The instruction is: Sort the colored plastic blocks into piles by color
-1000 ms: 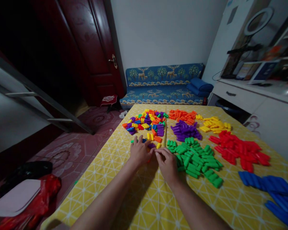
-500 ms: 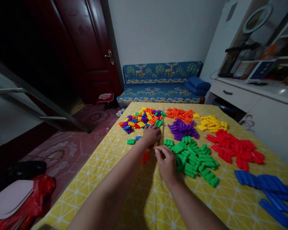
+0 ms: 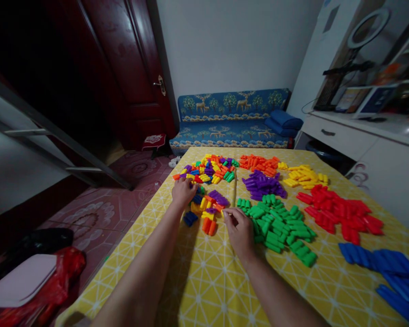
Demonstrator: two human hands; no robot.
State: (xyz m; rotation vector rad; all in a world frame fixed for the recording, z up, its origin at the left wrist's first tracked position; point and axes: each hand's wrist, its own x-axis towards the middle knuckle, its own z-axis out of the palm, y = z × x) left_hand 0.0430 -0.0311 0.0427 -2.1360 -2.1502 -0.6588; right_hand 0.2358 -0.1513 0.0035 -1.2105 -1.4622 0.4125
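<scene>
My left hand [image 3: 183, 191] is over the left side of the mixed-colour pieces, fingers curled down; what lies under its fingertips is hidden. A small mixed group with orange pieces [image 3: 209, 226] lies between my hands. My right hand [image 3: 239, 228] rests beside the green pile [image 3: 276, 222], its thumb and fingertips pinched together; anything between them is too small to make out. Behind are the larger mixed pile [image 3: 209, 169], the purple pile [image 3: 263, 184] and the orange pile [image 3: 259, 164].
Yellow pieces [image 3: 303, 176], red pieces [image 3: 341, 211] and blue pieces [image 3: 385, 268] lie on the right of the patterned tablecloth [image 3: 204, 281]. Beyond the table stands a blue sofa [image 3: 231, 129]; a white cabinet [image 3: 388, 168] is at the right.
My left hand has moved left, uncovering the small mixed group between my hands. The green piece at the left is now mostly hidden near that hand. My right hand stays beside the green pile.
</scene>
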